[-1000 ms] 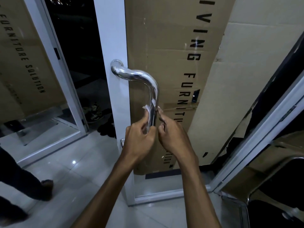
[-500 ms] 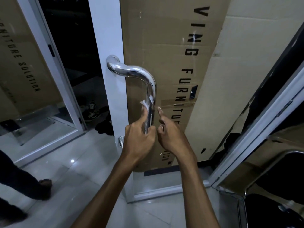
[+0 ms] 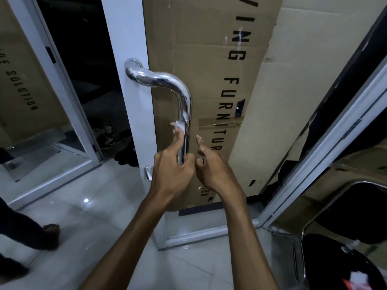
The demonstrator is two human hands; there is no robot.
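A chrome pull handle is fixed to a white-framed glass door. Scraps of white protective film cling to the handle's upright bar. My left hand wraps round the lower bar, with its thumb up against the film. My right hand is just right of the bar, clear of it, index finger pointing up and the other fingers curled, holding nothing that I can see.
Brown cardboard with black lettering stands behind the door glass. Another person's leg and bare foot are on the tiled floor at the left. Shoes lie beyond the open doorway. A black chair stands at the lower right.
My right hand has come off the bar and moved slightly to the right. My left thumb has slid up to the film. The view has shifted a little.
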